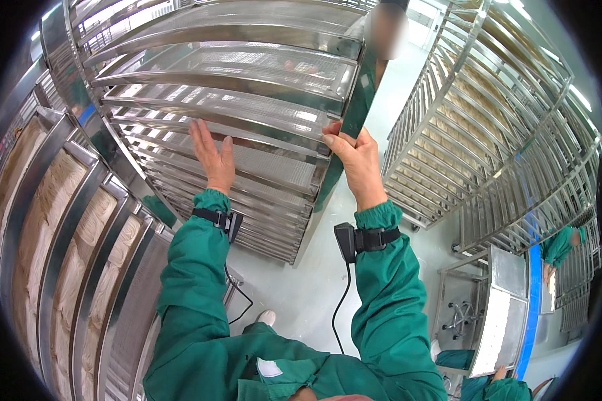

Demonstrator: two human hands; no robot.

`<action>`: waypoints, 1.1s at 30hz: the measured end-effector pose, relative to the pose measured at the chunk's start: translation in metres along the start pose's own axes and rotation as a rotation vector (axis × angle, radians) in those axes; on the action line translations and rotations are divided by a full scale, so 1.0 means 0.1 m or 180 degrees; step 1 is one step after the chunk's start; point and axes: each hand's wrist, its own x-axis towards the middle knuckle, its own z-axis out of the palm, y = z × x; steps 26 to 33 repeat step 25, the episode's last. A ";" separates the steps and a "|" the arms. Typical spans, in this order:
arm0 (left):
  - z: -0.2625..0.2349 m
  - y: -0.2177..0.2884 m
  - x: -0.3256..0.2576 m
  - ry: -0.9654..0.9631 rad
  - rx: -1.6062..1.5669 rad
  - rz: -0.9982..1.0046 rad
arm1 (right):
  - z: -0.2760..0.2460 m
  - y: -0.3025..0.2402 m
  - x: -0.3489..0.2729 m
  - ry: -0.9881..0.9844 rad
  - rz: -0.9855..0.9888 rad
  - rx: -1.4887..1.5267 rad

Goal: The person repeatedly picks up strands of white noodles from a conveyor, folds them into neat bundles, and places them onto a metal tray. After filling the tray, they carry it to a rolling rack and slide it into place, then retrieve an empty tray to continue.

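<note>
In front of me stands a tall steel rack [338, 175] holding a stack of shallow metal trays with mesh bottoms. My left hand [214, 159] is open, fingers stretched upward and thumb apart, at the front edge of a tray; whether it touches is hard to tell. My right hand [360, 160] is closed, thumb and fingers pinching the right front corner of a metal tray [274, 130] beside the rack's upright. Its other fingertips are partly hidden. Green sleeves cover both arms, with a black strapped device on each wrist.
At left, another rack [43, 220] carries trays of pale, folded strands. Tall racks [461, 134] with similar trays stand at right. Lower right is a worktable [505, 321] with a blue edge, with people in green near it. A person's head, blurred, is behind my rack.
</note>
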 end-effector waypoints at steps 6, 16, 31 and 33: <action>0.17 0.07 -0.32 0.0141 0.0216 0.0619 | -0.17 -0.25 -0.60 0.0102 -0.0199 -0.0117; -0.12 1.05 -1.16 0.0328 -0.0052 0.0995 | -0.60 -0.55 -1.72 0.0599 -0.0417 0.0282; -0.42 2.05 -2.09 0.0087 -0.0468 0.0938 | -1.37 -0.99 -3.03 0.0750 -0.0695 0.0216; -0.42 2.05 -2.09 0.0087 -0.0468 0.0938 | -1.37 -0.99 -3.03 0.0750 -0.0695 0.0216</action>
